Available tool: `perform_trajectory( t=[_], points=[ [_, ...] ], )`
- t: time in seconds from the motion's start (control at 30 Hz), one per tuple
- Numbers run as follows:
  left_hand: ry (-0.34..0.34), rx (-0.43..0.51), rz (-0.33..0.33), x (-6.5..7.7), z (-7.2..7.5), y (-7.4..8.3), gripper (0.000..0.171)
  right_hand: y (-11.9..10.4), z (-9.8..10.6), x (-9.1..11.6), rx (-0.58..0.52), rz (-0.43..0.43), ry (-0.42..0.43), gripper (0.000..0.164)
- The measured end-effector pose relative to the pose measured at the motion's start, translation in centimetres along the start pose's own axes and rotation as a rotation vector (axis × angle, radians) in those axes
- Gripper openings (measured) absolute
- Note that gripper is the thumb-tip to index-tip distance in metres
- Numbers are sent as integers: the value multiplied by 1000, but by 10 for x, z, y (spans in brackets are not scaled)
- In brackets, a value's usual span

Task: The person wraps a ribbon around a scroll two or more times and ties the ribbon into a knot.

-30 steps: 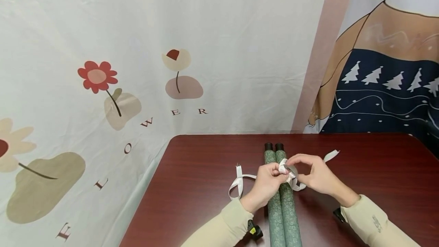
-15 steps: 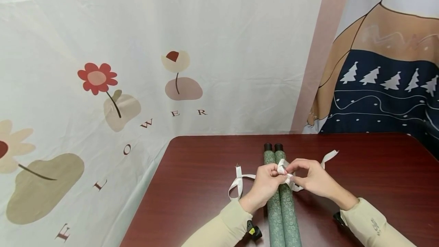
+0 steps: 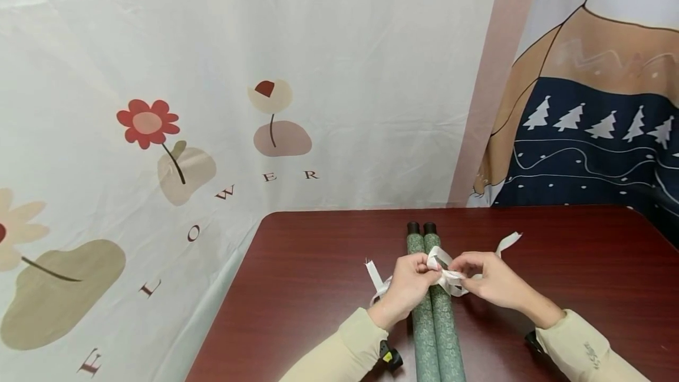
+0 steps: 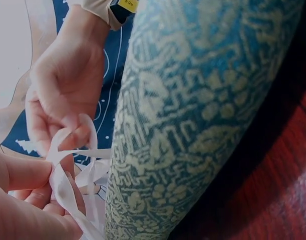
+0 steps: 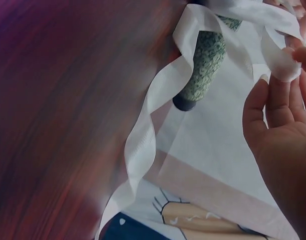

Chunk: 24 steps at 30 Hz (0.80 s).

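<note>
Satiny white ribbon (image 5: 165, 88), twisted and loose-looped, in left hand's (image 3: 406, 285) and right hand's (image 3: 495, 282) pinch

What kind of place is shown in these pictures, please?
Probably an indoor tabletop workspace: a reddish-brown table, a white printed cloth hanging behind it, and two green patterned rolls with white ribbon.

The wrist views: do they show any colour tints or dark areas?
Left wrist view: a bluish tint on the upper part of the green roll, deep shadow on the table beside it; right wrist view: the table looks dim, purplish at upper left; head view: brighter overall.
</note>
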<state>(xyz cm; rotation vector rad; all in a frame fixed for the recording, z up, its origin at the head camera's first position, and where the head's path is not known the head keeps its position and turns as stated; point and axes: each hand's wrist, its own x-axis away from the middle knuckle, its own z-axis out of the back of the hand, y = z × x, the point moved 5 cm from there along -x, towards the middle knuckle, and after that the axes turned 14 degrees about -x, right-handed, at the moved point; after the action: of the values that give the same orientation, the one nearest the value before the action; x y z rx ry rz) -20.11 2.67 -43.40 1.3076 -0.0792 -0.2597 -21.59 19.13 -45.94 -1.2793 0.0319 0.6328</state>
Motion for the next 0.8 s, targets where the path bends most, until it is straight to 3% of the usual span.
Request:
perform_trajectory(
  t=[0.27, 0.5, 0.67, 0.8],
  points=[
    [15, -29, 8, -2, 3, -2, 4, -2, 16, 11, 77, 28, -7, 31],
    [21, -24, 11, -15, -1, -28, 4, -1, 40, 25, 133, -61, 31, 28],
    [13, -22, 9, -7, 6, -7, 6, -10, 63, 35, 206, -79, 87, 27],
    [-11, -21, 12, -4, 8, -1, 7, -15, 82, 44, 272, -102, 127, 29]
  ],
)
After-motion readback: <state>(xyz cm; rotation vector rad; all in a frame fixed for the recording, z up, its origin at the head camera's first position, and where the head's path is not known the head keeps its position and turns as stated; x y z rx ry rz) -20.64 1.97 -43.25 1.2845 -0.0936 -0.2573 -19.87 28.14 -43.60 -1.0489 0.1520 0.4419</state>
